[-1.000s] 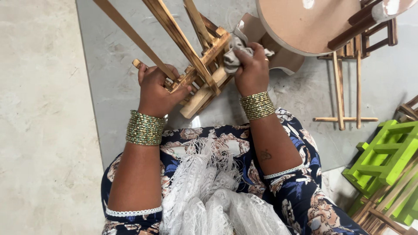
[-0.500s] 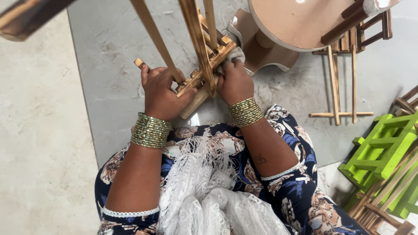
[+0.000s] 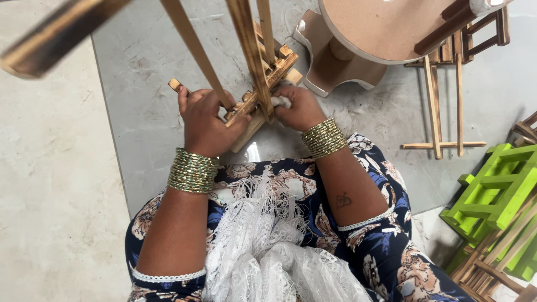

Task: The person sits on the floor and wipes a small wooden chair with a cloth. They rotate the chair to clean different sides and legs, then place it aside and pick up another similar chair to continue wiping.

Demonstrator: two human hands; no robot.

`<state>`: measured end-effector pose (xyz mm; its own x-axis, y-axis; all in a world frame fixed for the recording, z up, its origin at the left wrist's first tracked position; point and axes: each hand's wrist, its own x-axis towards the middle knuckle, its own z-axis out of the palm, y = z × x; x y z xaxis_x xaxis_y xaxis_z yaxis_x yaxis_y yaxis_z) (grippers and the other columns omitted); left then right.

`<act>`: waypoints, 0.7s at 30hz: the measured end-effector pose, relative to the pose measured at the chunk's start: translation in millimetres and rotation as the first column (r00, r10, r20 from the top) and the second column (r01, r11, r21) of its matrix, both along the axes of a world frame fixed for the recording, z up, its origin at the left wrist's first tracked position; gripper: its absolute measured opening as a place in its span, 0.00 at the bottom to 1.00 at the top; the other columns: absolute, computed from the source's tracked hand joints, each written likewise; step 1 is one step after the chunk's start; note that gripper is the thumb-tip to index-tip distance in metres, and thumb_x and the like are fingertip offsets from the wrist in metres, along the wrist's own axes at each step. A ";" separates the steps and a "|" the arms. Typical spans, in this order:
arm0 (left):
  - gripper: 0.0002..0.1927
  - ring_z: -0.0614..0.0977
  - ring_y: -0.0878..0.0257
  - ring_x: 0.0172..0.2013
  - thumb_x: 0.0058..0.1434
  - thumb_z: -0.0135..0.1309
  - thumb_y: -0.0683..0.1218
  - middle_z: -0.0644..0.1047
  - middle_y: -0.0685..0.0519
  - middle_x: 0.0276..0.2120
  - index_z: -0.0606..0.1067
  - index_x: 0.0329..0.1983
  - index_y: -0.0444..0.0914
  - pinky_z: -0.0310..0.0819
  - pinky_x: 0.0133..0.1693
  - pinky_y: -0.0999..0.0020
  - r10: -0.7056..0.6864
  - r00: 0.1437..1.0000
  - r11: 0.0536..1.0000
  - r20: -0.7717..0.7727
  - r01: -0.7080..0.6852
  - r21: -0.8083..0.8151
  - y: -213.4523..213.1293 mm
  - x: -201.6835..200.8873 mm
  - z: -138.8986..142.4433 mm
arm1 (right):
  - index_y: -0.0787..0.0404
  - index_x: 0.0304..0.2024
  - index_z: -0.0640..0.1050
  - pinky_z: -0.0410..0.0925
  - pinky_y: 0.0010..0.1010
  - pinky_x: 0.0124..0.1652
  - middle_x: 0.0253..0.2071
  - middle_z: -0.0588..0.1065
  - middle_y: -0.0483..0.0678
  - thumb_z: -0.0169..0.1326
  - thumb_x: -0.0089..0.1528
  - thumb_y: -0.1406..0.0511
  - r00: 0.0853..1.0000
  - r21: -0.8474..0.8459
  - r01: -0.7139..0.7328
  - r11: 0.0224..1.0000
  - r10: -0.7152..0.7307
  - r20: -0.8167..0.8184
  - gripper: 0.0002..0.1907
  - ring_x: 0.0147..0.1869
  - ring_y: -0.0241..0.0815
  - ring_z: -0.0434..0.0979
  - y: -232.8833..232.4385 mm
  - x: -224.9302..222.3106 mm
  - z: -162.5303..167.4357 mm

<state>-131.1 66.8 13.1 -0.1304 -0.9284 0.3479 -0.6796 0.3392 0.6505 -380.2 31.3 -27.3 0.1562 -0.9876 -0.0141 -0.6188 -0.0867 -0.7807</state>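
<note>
A light wooden slatted frame (image 3: 263, 78) stands tilted in front of me, its long bars rising toward the camera. My left hand (image 3: 206, 120) grips the frame's lower left end, fingers wrapped round a bar. My right hand (image 3: 300, 106) presses a small white cloth (image 3: 281, 102) against the frame's lower bars. Both wrists carry stacked green and gold bangles. The cloth is mostly hidden under my fingers.
A round brown table top (image 3: 386, 28) on a pedestal base stands just behind the frame. A bare wooden frame (image 3: 442, 100) lies flat at the right. Green painted wooden racks (image 3: 498, 190) sit at the right edge. My lap holds white lace over dark floral fabric.
The frame has tipped up closer to the camera. My right hand with the cloth slid down and left along the lower bars. My left hand kept its hold.
</note>
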 end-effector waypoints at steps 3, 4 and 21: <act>0.18 0.77 0.54 0.51 0.48 0.69 0.55 0.76 0.57 0.31 0.76 0.38 0.46 0.40 0.68 0.37 -0.027 0.999 1.000 0.025 0.026 0.013 -0.7 -0.7 1.2 | 0.60 0.43 0.82 0.74 0.38 0.46 0.41 0.81 0.55 0.62 0.52 0.67 0.991 -0.257 0.103 0.961 -0.122 -0.060 0.16 0.44 0.52 0.84 -14.8 -13.9 -13.1; 0.19 0.77 0.55 0.50 0.47 0.69 0.55 0.76 0.57 0.31 0.76 0.38 0.46 0.40 0.68 0.37 -0.040 0.999 0.999 0.028 0.040 0.021 -0.9 -1.1 1.7 | 0.59 0.43 0.82 0.75 0.38 0.47 0.40 0.82 0.54 0.60 0.54 0.67 0.979 -0.223 0.189 0.956 -0.200 -0.026 0.14 0.44 0.50 0.85 -19.3 -19.9 -17.2; 0.18 0.77 0.54 0.49 0.48 0.69 0.55 0.75 0.59 0.28 0.75 0.36 0.46 0.40 0.68 0.36 -0.019 0.998 1.000 0.061 0.019 -0.008 -2.6 6.3 3.4 | 0.61 0.44 0.81 0.76 0.34 0.47 0.41 0.82 0.53 0.57 0.52 0.69 0.955 0.068 -0.110 0.992 0.087 0.285 0.17 0.46 0.46 0.83 -7.3 3.7 -45.4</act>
<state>-124.8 64.2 16.6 -0.1690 -0.9228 0.3463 -0.7114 0.3574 0.6052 -376.4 24.0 -72.7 0.2620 -0.9644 -0.0363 -0.3649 -0.0641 -0.9288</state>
